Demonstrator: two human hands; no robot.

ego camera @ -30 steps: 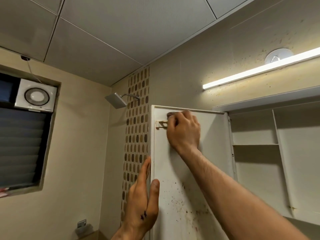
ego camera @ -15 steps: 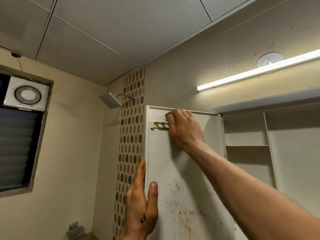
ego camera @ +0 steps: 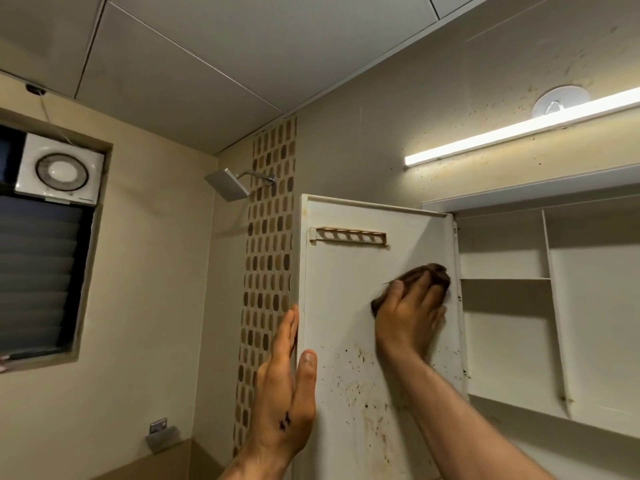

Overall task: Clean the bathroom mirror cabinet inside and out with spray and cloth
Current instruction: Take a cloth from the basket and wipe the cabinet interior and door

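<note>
**Cabinet door (ego camera: 346, 292), swung open, inner face toward the camera.** Its outer, mirrored side is turned away and cannot be seen. Its lower end is cut off by the frame edge.

A dark brown cloth (ego camera: 433, 273) lies bunched on this face, directly beneath the fingers (ego camera: 420, 289) of the right hand (ego camera: 410, 317). It projects past their tips and beside the thumb, and the part under the palm is hidden. The fingers are extended and spread, pressing the cloth against the panel rather than curling round it. The wrist is bent back, and the forearm rises from the lower right corner.

Above the fingertips, well apart, a slotted rack (ego camera: 349, 235) is fixed across the door. Below the heel of the hand, brown specks (ego camera: 353, 382) scatter over the panel.

The left hand (ego camera: 284, 393) stands upright at the door's free edge. Its straight fingers pass behind the edge and are largely hidden, while the thumb (ego camera: 306, 367) rests on the inner face, so the edge sits between them.

Just beyond the right fingertips, on the hinge side, the open cabinet (ego camera: 595, 306) shows a shelf (ego camera: 505, 279) and an upright divider (ego camera: 554, 323). Its right part is cut off.

Farther out are a lit tube lamp (ego camera: 519, 133), a shower head (ego camera: 227, 184), a mosaic tile strip (ego camera: 270, 237) and an exhaust fan (ego camera: 60, 171).
</note>
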